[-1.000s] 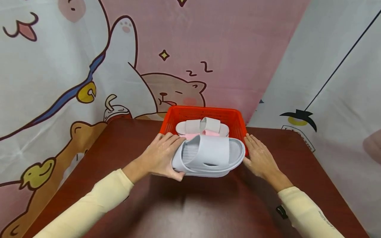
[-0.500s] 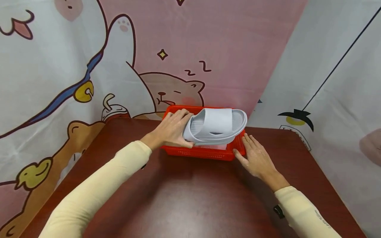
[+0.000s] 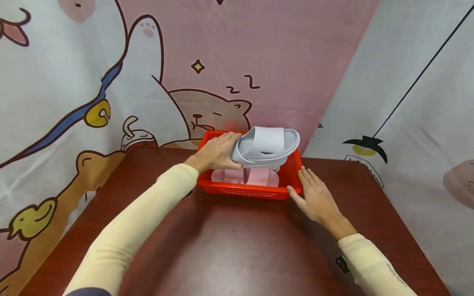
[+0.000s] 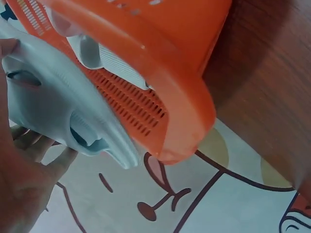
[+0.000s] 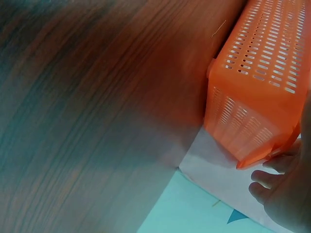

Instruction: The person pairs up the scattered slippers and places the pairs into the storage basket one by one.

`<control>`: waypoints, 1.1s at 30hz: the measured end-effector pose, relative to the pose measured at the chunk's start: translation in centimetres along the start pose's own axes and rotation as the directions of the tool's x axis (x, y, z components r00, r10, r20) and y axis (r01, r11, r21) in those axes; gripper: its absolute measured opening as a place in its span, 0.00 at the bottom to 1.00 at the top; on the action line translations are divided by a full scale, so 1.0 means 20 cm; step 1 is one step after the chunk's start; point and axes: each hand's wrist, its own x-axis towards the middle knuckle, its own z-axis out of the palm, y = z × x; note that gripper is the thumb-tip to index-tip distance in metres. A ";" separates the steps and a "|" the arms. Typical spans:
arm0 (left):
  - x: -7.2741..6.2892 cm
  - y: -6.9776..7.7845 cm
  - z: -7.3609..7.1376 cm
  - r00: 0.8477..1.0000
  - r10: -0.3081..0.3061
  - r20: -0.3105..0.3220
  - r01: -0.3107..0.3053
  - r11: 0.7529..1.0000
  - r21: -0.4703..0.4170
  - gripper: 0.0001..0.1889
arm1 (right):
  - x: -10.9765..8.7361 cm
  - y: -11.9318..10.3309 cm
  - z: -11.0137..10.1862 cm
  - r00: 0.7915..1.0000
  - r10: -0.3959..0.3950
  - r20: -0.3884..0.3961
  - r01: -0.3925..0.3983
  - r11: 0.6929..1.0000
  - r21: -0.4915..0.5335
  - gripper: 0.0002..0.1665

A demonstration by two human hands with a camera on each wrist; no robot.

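My left hand point(image 3: 218, 153) grips the heel end of a light grey slide slipper point(image 3: 269, 140), with a second grey sole showing beneath it. The slippers are over the back part of a red plastic basket point(image 3: 240, 191), toes pointing right. Inside the basket's front lie pink slippers point(image 3: 258, 176). A whitish ribbed slipper point(image 4: 124, 68) shows in the basket in the left wrist view, mostly hidden from the head view. My right hand point(image 3: 316, 197) lies at the basket's right front corner, fingers extended along the rim and thumb spread toward the front.
The basket stands near the far edge of a dark reddish-brown table point(image 3: 229, 246). Behind it hangs a cartoon-printed cloth point(image 3: 281, 61), close to the table's back edge.
My left hand has carried the grey slippers away from me, from in front of the basket to over its back part. The pink slippers show again. My right hand stays at the basket's corner.
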 end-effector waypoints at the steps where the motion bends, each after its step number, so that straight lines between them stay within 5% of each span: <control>1: 0.00 -0.01 0.01 1.000 -0.007 0.003 0.007 1.000 -0.014 0.49 | 0.00 0.00 0.00 1.000 0.002 0.003 -0.002 1.000 0.002 0.49; 9: 0.05 -0.05 0.10 0.999 -0.036 0.008 0.036 0.992 -0.124 0.48 | -0.02 0.01 0.00 1.000 -0.004 -0.011 0.003 1.000 -0.009 0.48; 22: 0.15 -0.08 0.19 0.993 -0.074 0.092 0.084 0.990 -0.115 0.44 | -0.02 0.00 0.01 1.000 0.020 0.012 -0.020 1.000 -0.008 0.49; 33: 0.20 -0.08 0.20 0.976 -0.154 0.152 0.150 0.988 0.032 0.37 | -0.02 -0.01 0.02 0.999 0.039 0.022 -0.039 0.999 0.015 0.50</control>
